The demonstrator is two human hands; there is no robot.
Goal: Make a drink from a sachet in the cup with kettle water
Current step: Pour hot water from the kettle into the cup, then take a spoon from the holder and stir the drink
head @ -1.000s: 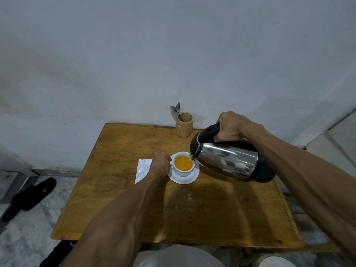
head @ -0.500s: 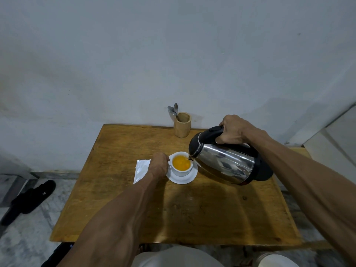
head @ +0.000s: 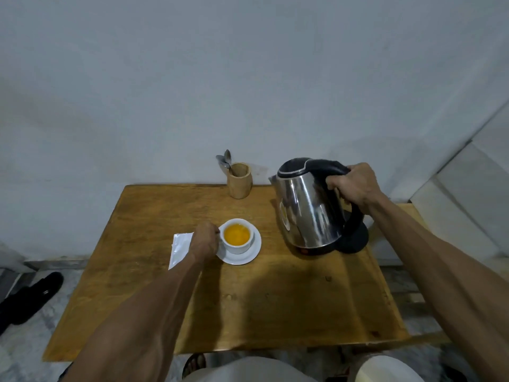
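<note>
A white cup (head: 237, 246) full of orange drink stands on a white saucer (head: 252, 256) near the middle of the wooden table (head: 275, 312). My left hand (head: 204, 241) grips the cup at its left side. A silvery-white sachet (head: 180, 248) lies flat to the left of the cup, partly under my wrist. The steel kettle (head: 308, 213) with a black lid is nearly upright on its black base (head: 356, 239) at the right of the table. My right hand (head: 355, 186) is closed around the kettle's black handle.
A wooden holder (head: 239, 180) with spoons (head: 224, 161) stands at the table's back edge against the wall. A black sandal (head: 30, 296) lies on the floor to the left. A white round object (head: 385, 370) sits at the bottom right, by my lap.
The kettle has swung away from the cup, turned from tilted pouring to nearly upright, and come down on its base at the right. My left hand stays on the cup.
</note>
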